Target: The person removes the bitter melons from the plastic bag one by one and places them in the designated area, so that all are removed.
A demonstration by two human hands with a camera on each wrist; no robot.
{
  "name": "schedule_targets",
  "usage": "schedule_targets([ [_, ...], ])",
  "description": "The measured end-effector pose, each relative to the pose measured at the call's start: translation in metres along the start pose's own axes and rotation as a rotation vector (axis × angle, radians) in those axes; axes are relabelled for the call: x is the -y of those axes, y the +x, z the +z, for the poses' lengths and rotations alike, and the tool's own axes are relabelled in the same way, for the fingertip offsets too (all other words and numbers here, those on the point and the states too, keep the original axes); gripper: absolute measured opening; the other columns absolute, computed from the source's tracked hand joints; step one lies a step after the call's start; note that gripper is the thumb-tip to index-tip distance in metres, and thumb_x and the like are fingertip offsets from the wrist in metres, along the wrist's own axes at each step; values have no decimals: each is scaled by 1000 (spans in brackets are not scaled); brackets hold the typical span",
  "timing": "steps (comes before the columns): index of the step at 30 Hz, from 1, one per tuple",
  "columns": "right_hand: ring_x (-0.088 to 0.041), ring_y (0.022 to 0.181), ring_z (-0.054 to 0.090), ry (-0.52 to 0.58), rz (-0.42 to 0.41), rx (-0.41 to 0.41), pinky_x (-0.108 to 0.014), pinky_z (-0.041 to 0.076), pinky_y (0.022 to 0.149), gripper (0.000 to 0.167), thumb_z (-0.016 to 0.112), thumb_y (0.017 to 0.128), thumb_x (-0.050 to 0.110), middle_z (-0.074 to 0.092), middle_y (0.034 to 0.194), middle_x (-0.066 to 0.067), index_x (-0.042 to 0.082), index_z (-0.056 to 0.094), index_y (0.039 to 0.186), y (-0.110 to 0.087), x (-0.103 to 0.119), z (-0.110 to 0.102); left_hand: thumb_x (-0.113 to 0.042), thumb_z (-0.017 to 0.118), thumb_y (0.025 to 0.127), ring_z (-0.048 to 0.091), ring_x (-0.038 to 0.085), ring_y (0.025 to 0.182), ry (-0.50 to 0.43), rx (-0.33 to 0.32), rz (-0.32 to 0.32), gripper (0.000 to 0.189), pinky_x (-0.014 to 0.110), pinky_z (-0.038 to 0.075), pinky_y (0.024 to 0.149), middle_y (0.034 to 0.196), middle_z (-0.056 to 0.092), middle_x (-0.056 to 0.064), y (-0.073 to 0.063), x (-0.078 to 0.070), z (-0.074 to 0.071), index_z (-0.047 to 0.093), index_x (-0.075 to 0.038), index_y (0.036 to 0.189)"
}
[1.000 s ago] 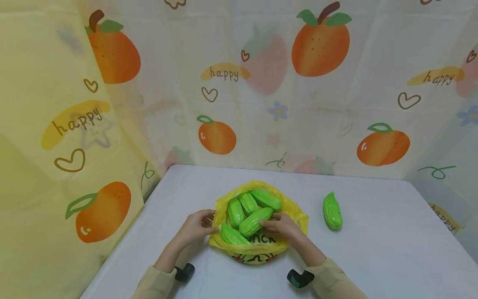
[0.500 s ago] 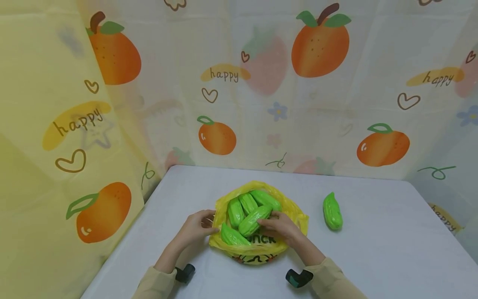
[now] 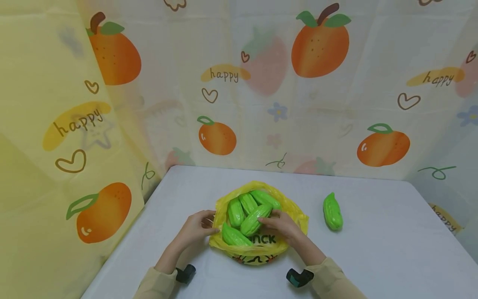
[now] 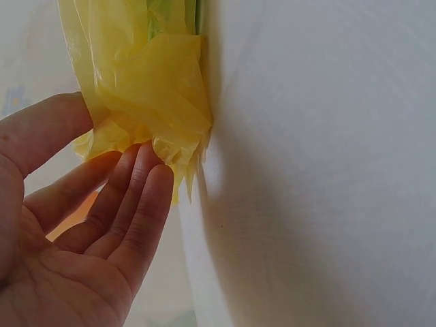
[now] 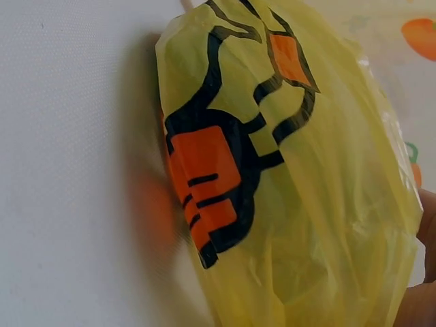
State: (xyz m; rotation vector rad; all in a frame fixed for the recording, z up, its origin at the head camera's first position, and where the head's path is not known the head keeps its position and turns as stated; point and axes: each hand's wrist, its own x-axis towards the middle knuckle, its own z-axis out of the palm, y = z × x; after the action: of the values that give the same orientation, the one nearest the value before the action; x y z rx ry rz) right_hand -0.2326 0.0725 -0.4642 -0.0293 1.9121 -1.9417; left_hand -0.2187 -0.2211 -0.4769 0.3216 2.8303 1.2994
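Observation:
A yellow plastic bag (image 3: 295, 209) stands with its mouth spread on the table, and several shiny green ribbed gourds (image 3: 236, 212) lie inside. My right hand (image 3: 281, 224) reaches over the right rim and holds one gourd (image 3: 253, 222) by its upper right end, thumb on its near side. My left hand (image 3: 196, 224) pinches the bag's left side, thumb at the rim and fingers behind. In the left wrist view, crumpled yellow film (image 4: 153, 88) lies between thumb and curved fingers. The bag's printed wall (image 5: 293, 204) fills the right wrist view, hiding most of the hand.
One more green gourd (image 3: 332, 211) lies on the white tabletop (image 3: 381, 241) right of the bag. A fruit-printed curtain (image 3: 257, 124) hangs behind the table and along its left side. Dark wrist-worn cameras (image 3: 300, 277) sit at both cuffs.
The gourd in my right hand has tilted more upright and shifted slightly. The gourd at the bag's front left has moved a little right. My left hand has stayed in place.

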Motion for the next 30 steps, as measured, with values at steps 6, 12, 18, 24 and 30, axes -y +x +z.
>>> schedule_targets([
  [6,-38,108,61,-26,-2,-65,-47,48,95,72,71,85,18,54,125,-32,-14,32,136,-2,3,-2,-18,81,74,61,13,86,-6,4,-19,53,31,52,77,99,67,1,0,0,0,62,-9,122],
  [12,-33,104,64,-86,-10,-140,-43,51,92,72,73,83,20,57,121,-29,-12,36,135,-4,7,-5,-20,81,74,62,14,87,-1,-2,-11,53,31,52,76,100,67,1,-1,0,1,62,-8,122],
  [18,-30,101,65,-62,-19,-153,-40,52,89,68,72,84,18,55,123,-30,-9,36,135,-7,11,-8,-20,81,74,62,14,87,-1,-2,-12,54,31,52,76,100,67,1,-2,0,1,61,-7,122],
  [24,-29,100,66,-74,-28,-161,-39,53,88,68,72,84,20,55,124,-31,-7,36,136,-12,15,-15,-19,81,74,62,14,87,-5,0,-16,54,31,52,77,100,67,2,-2,-1,0,61,-8,123],
  [30,-28,99,66,-53,-59,-142,-39,53,89,67,69,87,20,56,122,-31,-8,35,137,-14,20,-24,-19,81,75,61,14,88,-15,2,-23,55,31,52,77,100,67,1,-2,0,1,60,-9,125],
])
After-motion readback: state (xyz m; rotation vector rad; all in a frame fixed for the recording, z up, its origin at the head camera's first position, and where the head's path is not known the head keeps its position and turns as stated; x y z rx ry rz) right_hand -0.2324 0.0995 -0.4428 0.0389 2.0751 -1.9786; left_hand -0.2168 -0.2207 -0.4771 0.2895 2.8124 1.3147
